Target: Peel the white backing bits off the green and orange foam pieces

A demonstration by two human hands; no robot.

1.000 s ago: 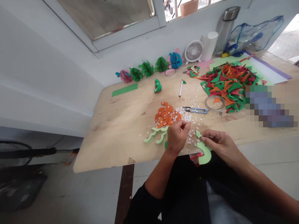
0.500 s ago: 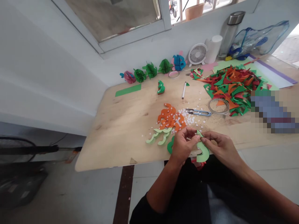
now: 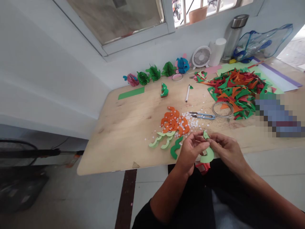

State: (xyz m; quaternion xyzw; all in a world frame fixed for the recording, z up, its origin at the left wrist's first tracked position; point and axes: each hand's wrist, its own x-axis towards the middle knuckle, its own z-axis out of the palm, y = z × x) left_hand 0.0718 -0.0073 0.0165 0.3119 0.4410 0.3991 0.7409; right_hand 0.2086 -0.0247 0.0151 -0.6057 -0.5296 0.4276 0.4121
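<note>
Between my two hands is a curved light green paper cutout (image 3: 208,156), above the table's front edge. My left hand (image 3: 190,151) pinches its left side, thumb pointing right. My right hand (image 3: 224,147) grips the upper right side between thumb and fingers. Part of the cutout is hidden behind the fingers. Just left of my left hand lies a wavy dark green paper cutout (image 3: 175,149). Beyond it are wavy light green cutouts (image 3: 164,140) and a heap of orange cutouts (image 3: 172,119) dotted with small white squares. A red object (image 3: 203,168) shows below my hands.
Blue thread snips (image 3: 205,116) and a tape roll (image 3: 222,109) lie ahead of my hands. A large pile of paper scraps (image 3: 240,89) covers the right side. Folded paper figures (image 3: 153,72), a small fan (image 3: 201,57) and a bottle (image 3: 234,38) stand along the wall.
The light green cutout has tilted and its lower curve sits slightly higher. My left hand has shifted a little right, uncovering more of the dark green cutout.
</note>
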